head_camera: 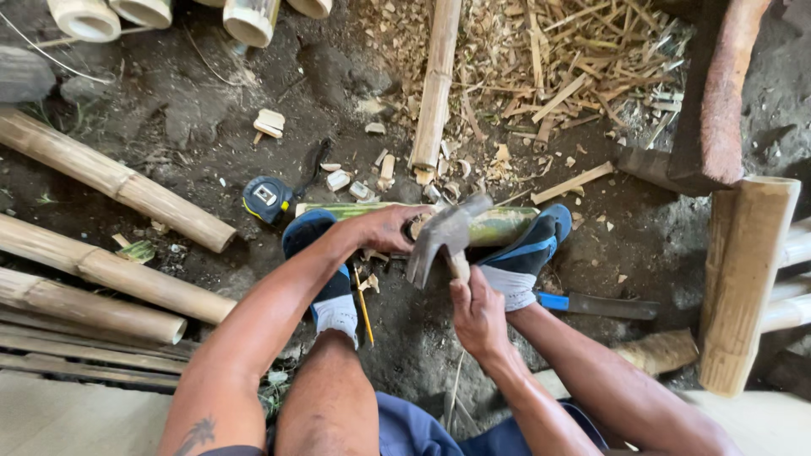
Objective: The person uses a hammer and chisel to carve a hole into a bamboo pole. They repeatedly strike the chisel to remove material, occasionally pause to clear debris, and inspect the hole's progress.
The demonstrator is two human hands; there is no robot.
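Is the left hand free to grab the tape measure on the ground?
Probably not at once: the left hand is pressed on the green bamboo piece. The tape measure lies close beside it, with nothing between.

Dirt floor (194,110) carries bamboo poles (118,181), wood chips (557,59), tape measure (267,198).

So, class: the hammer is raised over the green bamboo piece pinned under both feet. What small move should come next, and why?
Probably a short downward tap. The right hand grips the hammer with its head just above the green bamboo piece, where the left hand seems to steady something hidden. Both feet pin the piece, so it should stay put.
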